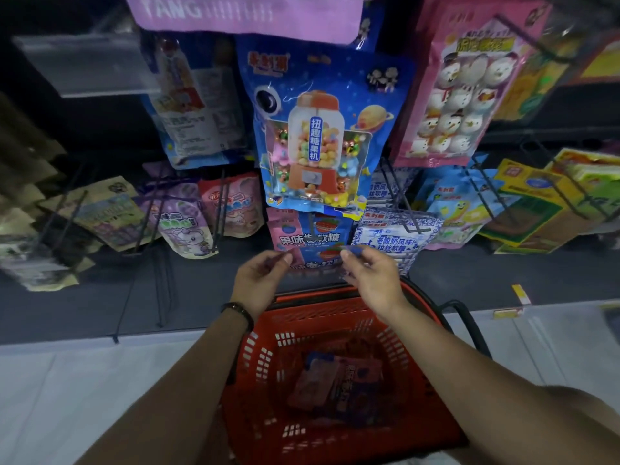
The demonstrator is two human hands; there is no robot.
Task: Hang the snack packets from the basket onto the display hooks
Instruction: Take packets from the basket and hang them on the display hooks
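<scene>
A pink-and-blue snack packet [313, 260] is pinched by its top corners, left hand [260, 285] and right hand [370, 278] clamped on it, above the red basket [416, 364] (more packets inside). Hanging step: its hole must meet the hook [312, 221].

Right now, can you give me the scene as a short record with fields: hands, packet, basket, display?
left hand: pinches one top corner of the pink and blue packet
right hand: pinches the other top corner
packet position: raised in front of the display, above the basket; whether it is on a hook cannot be told
basket: red basket on the floor, a few packets left inside
display: gumball machine packet hangs just above the hands
</scene>
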